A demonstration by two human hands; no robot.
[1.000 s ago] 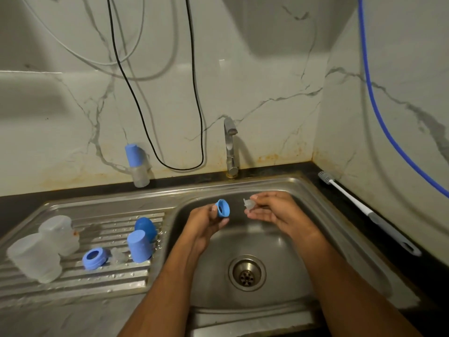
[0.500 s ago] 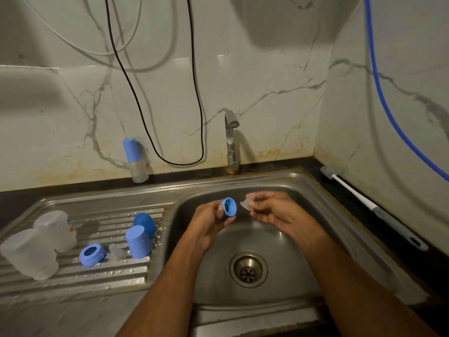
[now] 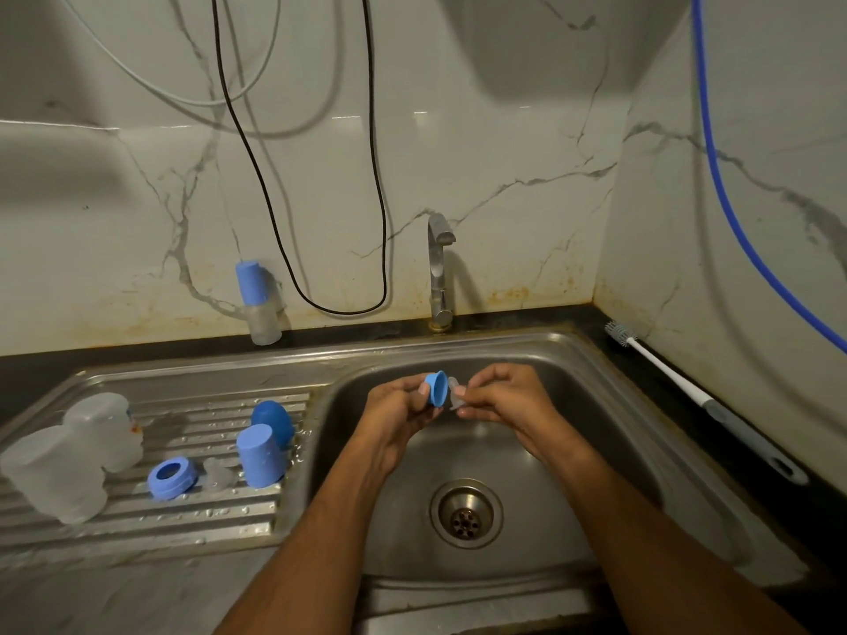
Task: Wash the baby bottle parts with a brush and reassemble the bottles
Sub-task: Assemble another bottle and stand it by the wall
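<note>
While the left hand (image 3: pixel 398 414) pinches a blue collar ring (image 3: pixel 435 388) at its fingertips, the right hand (image 3: pixel 499 396) holds a small clear silicone teat (image 3: pixel 456 393) between thumb and curled fingers, and the two parts meet over the sink basin (image 3: pixel 596 451). The teat lies directly to the right of the ring, touching it or just short of it; its narrow end seems to point left toward the ring's opening, though the clear material makes that hard to read. The ring is turned on edge, its open face toward the right hand, so its axis runs roughly left to right, in line with the teat. My reading is that the teat is about to be pushed or pulled through the ring, and that the step turns on keeping those two axes in line. Neither hand has fingers to spare: both are closed on their parts, and each is equally near the joint. Out from the hands, the tap (image 3: pixel 437 268) stands behind the basin with no water visibly running. On the ribbed draining board (image 3: pixel 137 524) to the left sit two clear bottle bodies (image 3: pixel 59 474), a second blue ring (image 3: pixel 172 477) lying flat, another clear teat (image 3: pixel 216 474) beside it, and two blue caps (image 3: pixel 261 456), one behind the other. An assembled bottle (image 3: pixel 256 302) with a blue cap leans at the wall, and the bottle brush (image 3: pixel 687 391) lies on the dark counter to the right, well apart from both hands.
</note>
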